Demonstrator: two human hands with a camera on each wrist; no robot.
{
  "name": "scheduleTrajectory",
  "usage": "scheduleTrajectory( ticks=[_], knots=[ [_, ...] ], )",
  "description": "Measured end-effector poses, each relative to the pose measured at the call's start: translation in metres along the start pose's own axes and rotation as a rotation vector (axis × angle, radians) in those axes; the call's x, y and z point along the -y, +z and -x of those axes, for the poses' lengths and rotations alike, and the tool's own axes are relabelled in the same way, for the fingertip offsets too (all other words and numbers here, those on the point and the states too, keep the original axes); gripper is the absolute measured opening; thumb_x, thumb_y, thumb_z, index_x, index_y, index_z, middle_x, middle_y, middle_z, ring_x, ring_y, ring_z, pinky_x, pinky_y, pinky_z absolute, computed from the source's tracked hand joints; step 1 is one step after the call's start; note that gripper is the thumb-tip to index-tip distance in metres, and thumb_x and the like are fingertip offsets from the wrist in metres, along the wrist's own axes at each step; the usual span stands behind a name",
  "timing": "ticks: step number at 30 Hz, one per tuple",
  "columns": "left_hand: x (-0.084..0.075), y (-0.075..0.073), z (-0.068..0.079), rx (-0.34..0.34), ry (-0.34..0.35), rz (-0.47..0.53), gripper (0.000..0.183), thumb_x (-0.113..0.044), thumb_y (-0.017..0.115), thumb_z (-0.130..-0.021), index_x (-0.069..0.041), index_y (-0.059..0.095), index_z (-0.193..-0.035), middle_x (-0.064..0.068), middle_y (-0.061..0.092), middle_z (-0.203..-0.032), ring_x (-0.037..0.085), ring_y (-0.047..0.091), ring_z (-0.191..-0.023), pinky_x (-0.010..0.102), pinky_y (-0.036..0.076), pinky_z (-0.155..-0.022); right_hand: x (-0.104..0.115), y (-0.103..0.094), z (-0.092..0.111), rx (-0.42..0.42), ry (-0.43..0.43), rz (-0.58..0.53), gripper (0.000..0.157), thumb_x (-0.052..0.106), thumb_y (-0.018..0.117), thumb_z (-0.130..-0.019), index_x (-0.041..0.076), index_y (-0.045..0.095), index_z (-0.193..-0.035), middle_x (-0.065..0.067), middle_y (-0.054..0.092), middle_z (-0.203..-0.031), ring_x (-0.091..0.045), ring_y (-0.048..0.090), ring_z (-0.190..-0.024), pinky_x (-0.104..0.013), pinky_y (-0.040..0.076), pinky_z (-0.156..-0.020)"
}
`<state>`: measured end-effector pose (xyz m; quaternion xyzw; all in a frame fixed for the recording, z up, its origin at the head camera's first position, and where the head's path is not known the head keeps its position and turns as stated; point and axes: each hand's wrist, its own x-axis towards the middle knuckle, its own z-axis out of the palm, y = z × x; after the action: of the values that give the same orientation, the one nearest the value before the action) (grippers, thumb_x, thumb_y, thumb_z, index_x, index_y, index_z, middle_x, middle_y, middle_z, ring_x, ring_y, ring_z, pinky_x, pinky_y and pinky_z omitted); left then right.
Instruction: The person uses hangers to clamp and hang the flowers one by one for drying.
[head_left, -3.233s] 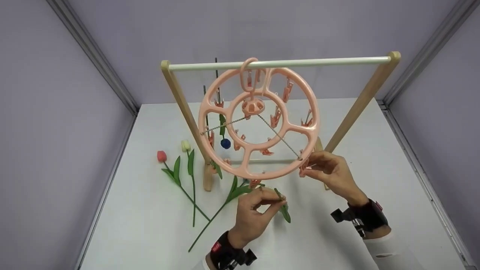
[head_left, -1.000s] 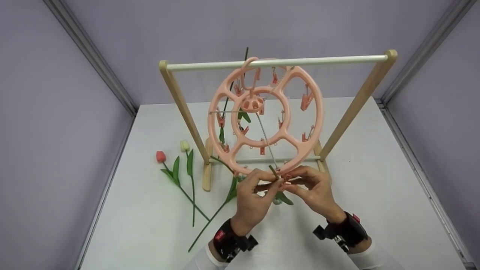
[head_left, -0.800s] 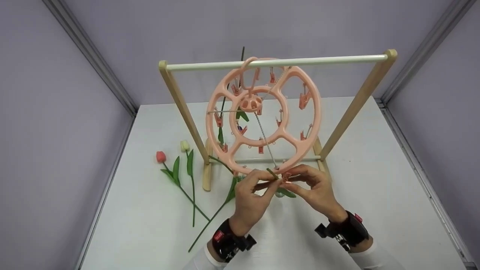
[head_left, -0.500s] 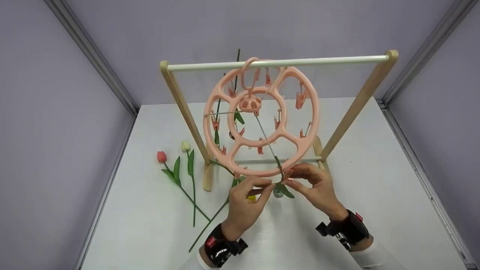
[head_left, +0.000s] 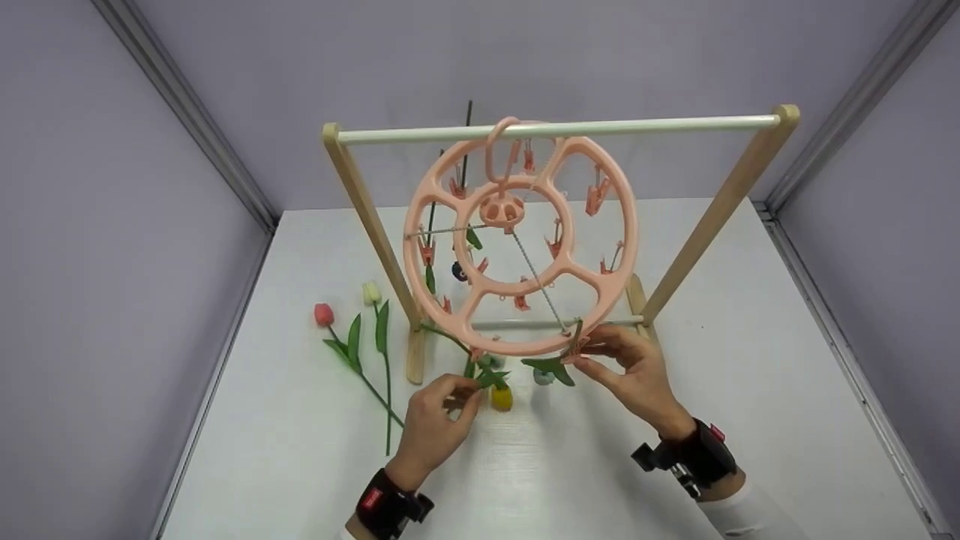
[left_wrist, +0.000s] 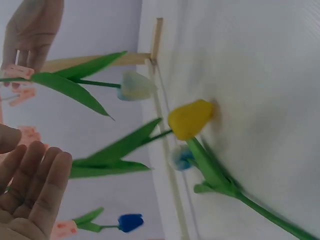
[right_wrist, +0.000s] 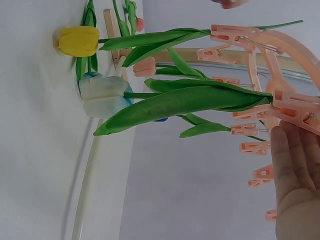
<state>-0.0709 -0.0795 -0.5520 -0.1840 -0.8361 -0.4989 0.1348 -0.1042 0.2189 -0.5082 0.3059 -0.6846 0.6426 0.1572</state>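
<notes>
As the right grip [head_left: 637, 381] pinches a clip [right_wrist: 297, 112], wristband labels [head_left: 373, 499] blur

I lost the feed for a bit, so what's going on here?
A person is working at a round pink hanger hung from a rack. The right hand pinches a clip at the stem of a pale tulip. The left hand, seemingly holding nothing, is near a yellow tulip that hangs from another clip. A red tulip and a white tulip lie on the table.
</notes>
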Motion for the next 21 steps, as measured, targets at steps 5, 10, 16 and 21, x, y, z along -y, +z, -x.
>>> scheduleTrajectory(
  ticks=[5, 10, 16, 21],
  knots=[
    [0.029, -0.006, 0.009, 0.078, -0.177, -0.206, 0.013, -0.011, 0.081, -0.092, -0.008, 0.077, -0.104, 0.004, 0.078, -0.095, 0.018, 0.075, -0.086, 0.029, 0.065, -0.072, -0.001, 0.000, -0.001, 0.012, -0.013, -0.021, 0.044, -0.028, 0.071, -0.080, -0.012, 0.067, -0.120, -0.003, 0.078, -0.118, -0.013, 0.077, -0.108, -0.025, 0.063, -0.094],
    [0.052, -0.005, 0.018, 0.150, -0.289, -0.347, 0.018, -0.011, 0.084, -0.089, -0.004, 0.077, -0.104, 0.006, 0.075, -0.092, 0.021, 0.071, -0.086, 0.029, 0.058, -0.072, -0.003, -0.001, 0.000, 0.023, -0.030, -0.022, 0.044, -0.028, 0.070, -0.080, -0.011, 0.067, -0.121, -0.003, 0.077, -0.119, -0.013, 0.076, -0.110, -0.026, 0.063, -0.096],
    [0.064, -0.006, 0.025, 0.222, -0.384, -0.397, 0.019, -0.008, 0.084, -0.087, 0.000, 0.076, -0.102, 0.006, 0.071, -0.089, 0.017, 0.065, -0.084, 0.034, 0.056, -0.072, -0.004, -0.003, 0.002, 0.027, -0.027, -0.016, 0.047, -0.028, 0.070, -0.081, -0.010, 0.067, -0.124, -0.002, 0.076, -0.124, -0.013, 0.074, -0.115, -0.027, 0.062, -0.097],
    [0.070, -0.007, 0.030, 0.262, -0.421, -0.408, 0.014, -0.007, 0.082, -0.088, 0.000, 0.077, -0.098, 0.005, 0.069, -0.086, 0.017, 0.063, -0.081, 0.033, 0.055, -0.071, -0.005, -0.004, 0.007, 0.017, 0.005, -0.005, 0.047, -0.027, 0.070, -0.081, -0.011, 0.066, -0.125, -0.007, 0.076, -0.123, -0.015, 0.074, -0.114, -0.026, 0.063, -0.095]
  ],
)
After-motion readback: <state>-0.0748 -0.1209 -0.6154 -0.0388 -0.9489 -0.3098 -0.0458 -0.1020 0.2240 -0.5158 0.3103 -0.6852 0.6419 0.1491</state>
